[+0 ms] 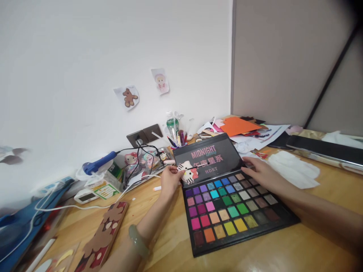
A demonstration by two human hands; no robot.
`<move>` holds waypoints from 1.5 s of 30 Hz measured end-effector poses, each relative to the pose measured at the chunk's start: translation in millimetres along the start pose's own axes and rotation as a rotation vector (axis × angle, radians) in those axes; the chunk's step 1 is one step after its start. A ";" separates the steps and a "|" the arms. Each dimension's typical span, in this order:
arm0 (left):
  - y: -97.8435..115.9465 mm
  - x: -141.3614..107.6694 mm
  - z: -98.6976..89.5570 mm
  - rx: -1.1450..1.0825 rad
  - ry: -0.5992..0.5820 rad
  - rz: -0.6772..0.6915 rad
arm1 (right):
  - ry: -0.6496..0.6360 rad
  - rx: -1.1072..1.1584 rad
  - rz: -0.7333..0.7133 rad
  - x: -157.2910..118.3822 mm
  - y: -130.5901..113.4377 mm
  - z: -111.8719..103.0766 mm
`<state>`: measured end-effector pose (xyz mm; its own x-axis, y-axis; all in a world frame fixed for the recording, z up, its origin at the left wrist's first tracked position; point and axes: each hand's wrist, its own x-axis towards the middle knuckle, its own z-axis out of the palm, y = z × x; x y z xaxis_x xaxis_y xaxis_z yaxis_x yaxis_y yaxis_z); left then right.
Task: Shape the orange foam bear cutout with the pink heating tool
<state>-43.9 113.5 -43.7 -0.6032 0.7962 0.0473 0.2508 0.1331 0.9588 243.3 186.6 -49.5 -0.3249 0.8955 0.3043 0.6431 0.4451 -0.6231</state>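
A large black makeup palette lies open on the wooden table, its many coloured pans showing. The raised lid carries the word MIDNIGHT. My left hand is at the lid's left edge, its fingers closed on a thin dark brush that points right across the lid. Beside those fingers, a white cat-face cutout with a pink bow shows against the lid. At the lid's lower right corner, my right hand has its fingers stretched out and apart, touching the edge.
Behind the palette stand a cup of pens and a green bottle. Orange paper and crumpled white tissue lie right. A blue glue gun, cables and a brown bear-patterned case are left.
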 end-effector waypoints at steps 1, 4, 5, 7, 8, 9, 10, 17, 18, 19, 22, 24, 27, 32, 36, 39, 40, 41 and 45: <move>1.5 -0.6 -0.2 0.004 -0.001 0.002 | -0.009 0.003 -0.008 0.6 -0.9 -0.3; 5.5 -3.4 -1.8 0.015 -0.002 0.006 | -0.041 -0.035 -0.047 0.9 -5.2 -2.5; 6.1 -4.1 -2.4 0.019 -0.001 0.007 | -0.031 -0.081 -0.065 0.4 -7.2 -3.6; 5.7 -4.3 -3.2 0.029 0.003 0.007 | 0.022 -0.206 -0.116 -1.1 -12.4 -6.2; 4.8 -3.7 -3.2 0.035 0.008 0.007 | 0.058 -0.266 -0.146 -1.8 -15.9 -7.4; 3.5 -2.7 -3.1 0.042 0.014 0.007 | 0.088 -0.308 -0.178 -2.2 -20.2 -8.5; 2.1 -1.3 -2.7 0.051 0.021 0.007 | 0.106 -0.336 -0.214 -2.2 -25.5 -9.2; -4.2 7.4 -0.7 0.103 0.042 0.023 | -0.071 -0.311 -0.533 12.6 -84.5 13.7; -4.2 7.9 -0.7 0.108 0.042 0.025 | -0.121 -0.310 -0.543 16.0 -92.8 21.9; -4.2 8.3 -0.7 0.113 0.043 0.025 | -0.137 -0.310 -0.546 19.4 -100.0 30.5; -4.3 9.4 -0.9 0.122 0.044 0.023 | -0.139 -0.311 -0.537 29.5 -114.4 54.1; -4.5 10.2 -1.4 0.120 0.037 0.018 | -0.147 -0.309 -0.518 35.4 -118.0 64.3; -4.5 10.8 -3.4 0.107 0.013 0.002 | -0.193 -0.292 -0.484 41.8 -117.8 70.6; -1.2 8.2 -8.2 0.051 -0.040 -0.040 | -0.252 -0.230 -0.434 45.4 -114.4 72.8; 6.3 2.4 -11.6 -0.021 -0.078 -0.090 | -0.253 -0.169 -0.429 44.5 -114.0 74.5; 13.6 -3.3 -12.7 -0.089 -0.120 -0.133 | -0.245 -0.121 -0.431 44.6 -113.1 74.7; 15.9 -5.3 -12.7 -0.111 -0.143 -0.146 | -0.244 -0.105 -0.427 44.9 -112.4 74.7; 17.9 -7.2 -12.4 -0.131 -0.167 -0.157 | -0.245 -0.087 -0.421 45.3 -111.6 74.7; 23.6 -13.4 -9.8 -0.189 -0.232 -0.193 | -0.264 -0.009 -0.396 45.9 -107.4 75.7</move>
<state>-37.3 100.2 -19.0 -0.4321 0.8829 -0.1838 -0.0083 0.2000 0.9798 106.8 179.4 -23.1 -0.7103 0.6253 0.3232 0.4400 0.7528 -0.4896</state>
